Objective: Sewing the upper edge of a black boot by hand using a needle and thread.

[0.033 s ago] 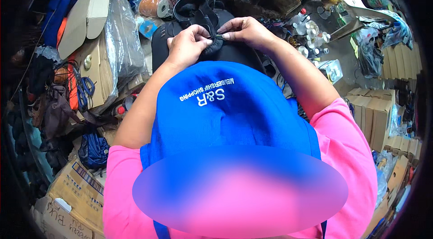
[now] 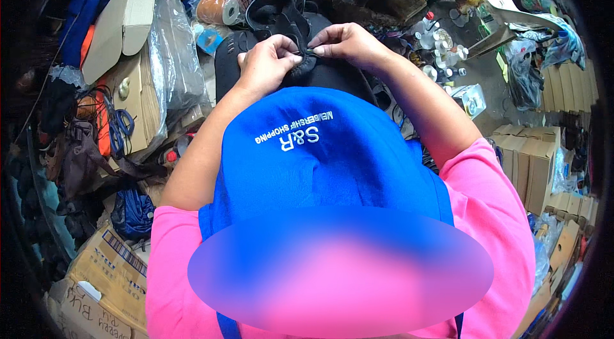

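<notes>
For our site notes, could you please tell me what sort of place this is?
Probably a cluttered workshop, judging by the orange-brown, plastic-wrapped spool, pale plastic bottles and stacked tan cardboard boxes.

The black looped strap piece [image 2: 294, 24] lies on the rounded black surface [image 2: 342, 77], toward its far edge. Beyond the far left corner sits the orange cylindrical spool [image 2: 214, 11]; clear plastic bottles [image 2: 441, 46] stand right, brown rectangular cardboard boxes [image 2: 531, 157] farther right and nearer.
</notes>
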Motion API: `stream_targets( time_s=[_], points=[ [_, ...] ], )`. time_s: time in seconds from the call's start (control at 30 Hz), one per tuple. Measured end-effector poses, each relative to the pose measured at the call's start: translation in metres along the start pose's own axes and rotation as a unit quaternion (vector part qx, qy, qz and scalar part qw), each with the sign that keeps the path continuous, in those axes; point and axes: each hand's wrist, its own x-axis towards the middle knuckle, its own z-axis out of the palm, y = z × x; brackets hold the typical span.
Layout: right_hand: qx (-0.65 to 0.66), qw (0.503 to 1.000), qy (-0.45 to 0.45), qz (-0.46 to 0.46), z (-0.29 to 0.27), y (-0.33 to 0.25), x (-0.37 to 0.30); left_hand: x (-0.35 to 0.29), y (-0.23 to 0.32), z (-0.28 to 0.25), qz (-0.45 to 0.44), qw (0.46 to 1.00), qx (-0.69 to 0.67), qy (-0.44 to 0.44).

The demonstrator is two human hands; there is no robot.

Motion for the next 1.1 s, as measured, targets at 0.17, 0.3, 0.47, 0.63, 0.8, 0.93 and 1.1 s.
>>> stream_targets(
  time_s=[0.17,0.3,0.47,0.63,0.8,0.93,1.1],
  points=[
    [-0.180,0.983,0.001,0.021,-0.001,-0.026,0.004,-0.002,0.015,-0.006,0.100,0.989,0.111,-0.019],
    [-0.172,0.985,-0.023,0.008,-0.006,-0.024,0.005,-0.002,0.028,-0.021,0.187,0.944,0.272,0.000],
    [-0.010,0.998,-0.030,0.048,-0.032,-0.014,-0.007,-0.012,0.026,-0.032,0.174,0.944,0.279,-0.005],
    [-0.206,0.974,0.032,-0.084,-0.026,-0.003,-0.014,-0.006,0.021,-0.020,0.131,0.974,0.177,-0.046],
    [-0.183,0.983,-0.004,-0.001,-0.037,-0.006,-0.035,0.001,0.020,-0.011,0.139,0.978,0.148,-0.047],
    [-0.264,0.957,0.108,-0.059,-0.042,-0.032,-0.025,-0.001,0.021,-0.014,0.179,0.963,0.189,-0.067],
    [-0.513,0.822,0.213,-0.124,-0.050,-0.031,-0.008,-0.001,0.018,-0.009,0.193,0.954,0.222,-0.055]
  ],
)
